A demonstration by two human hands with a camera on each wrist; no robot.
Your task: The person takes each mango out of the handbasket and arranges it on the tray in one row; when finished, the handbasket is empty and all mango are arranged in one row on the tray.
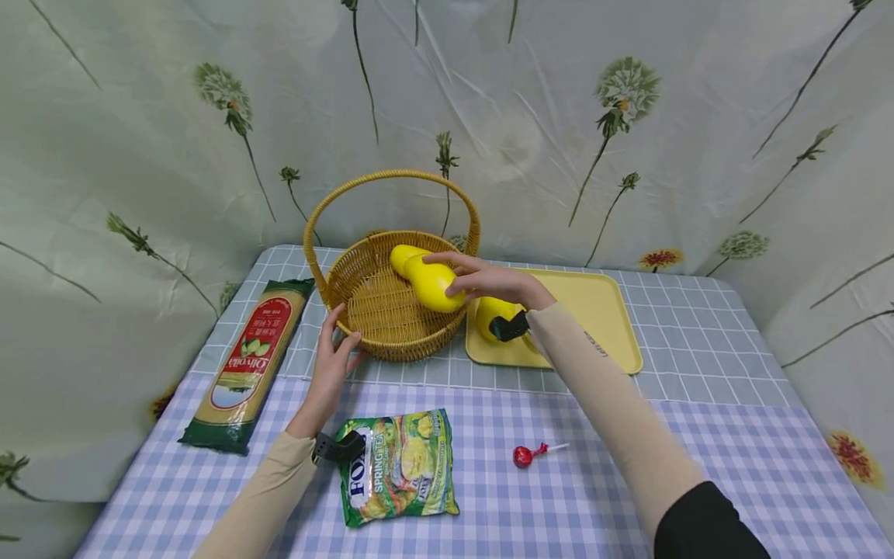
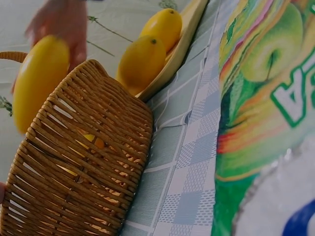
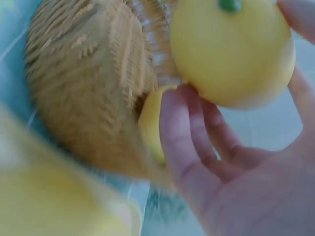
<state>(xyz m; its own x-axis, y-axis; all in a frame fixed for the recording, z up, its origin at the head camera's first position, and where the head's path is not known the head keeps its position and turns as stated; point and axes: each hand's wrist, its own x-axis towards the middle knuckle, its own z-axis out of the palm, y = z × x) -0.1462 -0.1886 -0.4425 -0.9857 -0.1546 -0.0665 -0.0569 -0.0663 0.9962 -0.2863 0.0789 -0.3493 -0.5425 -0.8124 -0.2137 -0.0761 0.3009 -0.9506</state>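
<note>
In the head view my right hand (image 1: 492, 281) holds a yellow mango (image 1: 434, 287) over the right side of a wicker basket (image 1: 391, 349). The right wrist view shows thumb and fingers around that mango, its green stem end facing the camera. Another yellow mango (image 1: 403, 258) sits in the basket, partly covered by the held one. My left hand (image 1: 328, 376) touches the basket's front left side, thumb and fingers spread along the outside near the rim. Yellow mangoes (image 2: 142, 61) lie on a yellow tray (image 1: 587, 310), partly behind my right wrist in the head view.
A spaghetti packet (image 1: 251, 357) lies left of the basket. In front are a green candy bag (image 1: 405, 466), close to my left wrist, and a red lollipop (image 1: 524, 456). The basket's tall arched handle (image 1: 391, 175) stands upright. A floral curtain (image 1: 517, 140) hangs behind the table.
</note>
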